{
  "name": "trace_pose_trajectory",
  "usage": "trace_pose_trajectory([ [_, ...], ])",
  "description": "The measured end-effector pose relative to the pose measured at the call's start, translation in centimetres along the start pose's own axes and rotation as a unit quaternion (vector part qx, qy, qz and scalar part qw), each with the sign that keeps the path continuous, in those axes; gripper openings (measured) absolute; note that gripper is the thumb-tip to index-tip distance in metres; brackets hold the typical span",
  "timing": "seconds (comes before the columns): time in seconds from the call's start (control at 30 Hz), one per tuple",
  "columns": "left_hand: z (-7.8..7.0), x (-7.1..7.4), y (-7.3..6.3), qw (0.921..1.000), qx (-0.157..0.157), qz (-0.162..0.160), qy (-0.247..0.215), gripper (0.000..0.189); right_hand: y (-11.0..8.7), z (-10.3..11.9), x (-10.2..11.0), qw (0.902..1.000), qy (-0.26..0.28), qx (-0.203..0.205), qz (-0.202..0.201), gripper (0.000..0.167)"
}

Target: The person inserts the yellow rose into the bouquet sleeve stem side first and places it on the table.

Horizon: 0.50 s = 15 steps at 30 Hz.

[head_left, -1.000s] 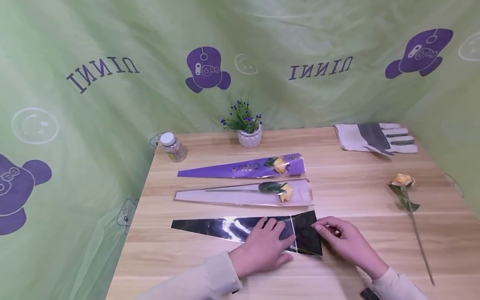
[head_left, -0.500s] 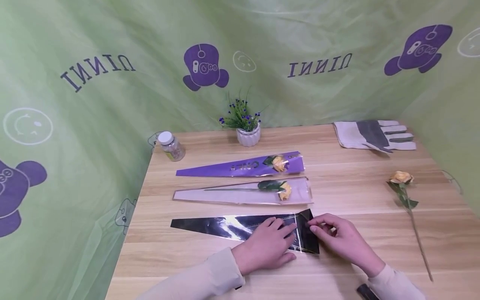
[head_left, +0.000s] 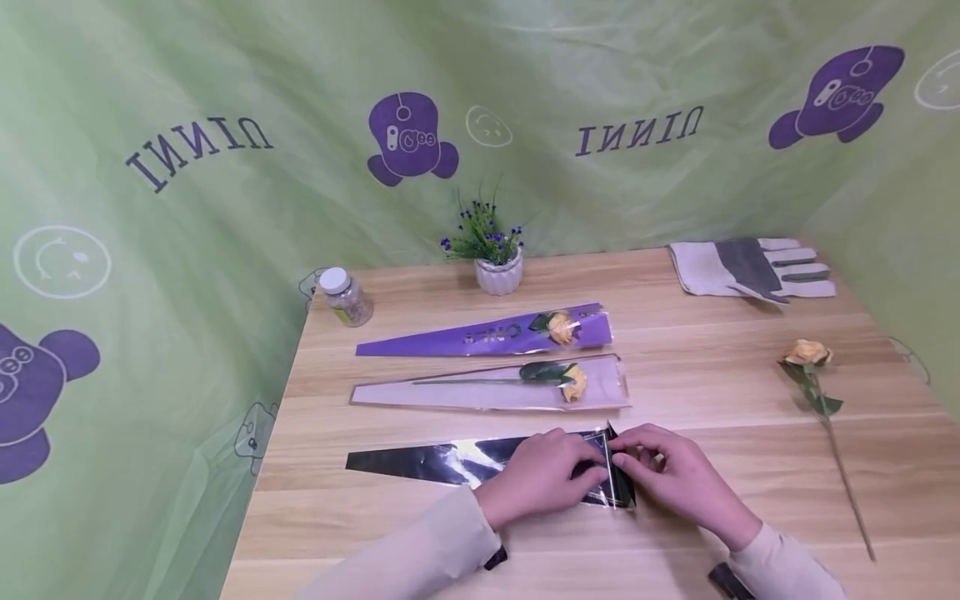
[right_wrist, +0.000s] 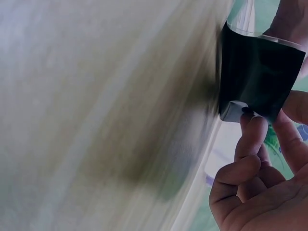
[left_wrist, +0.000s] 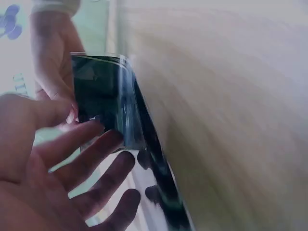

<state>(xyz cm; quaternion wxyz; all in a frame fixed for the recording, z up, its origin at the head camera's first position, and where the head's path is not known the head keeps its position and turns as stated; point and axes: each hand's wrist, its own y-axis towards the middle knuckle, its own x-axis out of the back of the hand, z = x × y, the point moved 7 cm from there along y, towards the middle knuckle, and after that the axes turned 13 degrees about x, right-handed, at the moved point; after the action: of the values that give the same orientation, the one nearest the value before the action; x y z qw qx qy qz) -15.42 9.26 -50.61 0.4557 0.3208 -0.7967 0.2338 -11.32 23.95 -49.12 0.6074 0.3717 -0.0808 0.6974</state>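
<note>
My left hand (head_left: 542, 477) lies over the wide half of a long, tapered wrapper of glossy black film (head_left: 427, 457), its fingers extended and slightly spread, the fingertips touching the film; it grasps nothing firmly. My right hand (head_left: 678, 475) pinches the edge of the wrapper's wide end between thumb and index finger, with the other fingers curled in behind. The tips of both hands come close together there, on either side of a pale strip that crosses the film. The wrapper is on the light wood-grain table (head_left: 600, 567), in front of me: its narrow half stretches out to the left of my left hand, while the wide end sits between my two hands, bent upward off the tabletop. Its long axis runs across me from left to right, almost level, the narrow tip pointing left and the broad end right. Beyond it, roughly parallel, lie a translucent pale-lilac wrapper (head_left: 465, 396) and, farther back, a purple wrapper (head_left: 442, 340), each with a peach-coloured rose inside. A loose peach-coloured rose with a long brown stem (head_left: 813, 392) lies well to the right of my right hand, bloom pointing away from me.
</note>
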Motion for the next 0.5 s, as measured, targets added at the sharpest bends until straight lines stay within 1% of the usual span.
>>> trace_pose_trajectory([
  [0.03,0.2,0.0,0.3,0.9993,0.019,0.004,-0.031,0.024,0.0,0.0,0.0,1.0,-0.001,0.002,0.0,0.019],
  [0.1,0.7,0.1,0.9,0.9949,0.055,0.01,-0.084,0.02,0.0,0.0,-0.1,1.0,-0.001,0.004,0.001,0.019],
  [0.17,1.0,0.1,1.2,0.9893,0.083,0.011,-0.119,0.019,0.0,-0.2,-0.3,1.0,0.002,0.0,0.003,0.019],
  [0.2,1.2,0.1,1.4,0.9874,0.092,0.01,-0.128,0.019,-0.1,-0.2,-0.3,1.0,0.002,-0.004,0.005,0.02],
  [0.3,1.3,0.1,1.6,0.9846,0.108,0.006,-0.137,0.019,-0.1,-0.3,-0.3,0.9998,0.0,-0.014,0.01,0.023],
  [0.47,1.2,-0.1,1.8,0.9839,0.127,0.006,-0.126,0.021,-0.2,-0.3,-0.1,0.9994,0.011,-0.028,0.018,0.026],
  [0.5,0.9,-0.3,2.0,0.9845,0.125,0.006,-0.123,0.021,-0.4,-0.4,0.1,0.9992,0.013,-0.034,0.018,0.026],
])
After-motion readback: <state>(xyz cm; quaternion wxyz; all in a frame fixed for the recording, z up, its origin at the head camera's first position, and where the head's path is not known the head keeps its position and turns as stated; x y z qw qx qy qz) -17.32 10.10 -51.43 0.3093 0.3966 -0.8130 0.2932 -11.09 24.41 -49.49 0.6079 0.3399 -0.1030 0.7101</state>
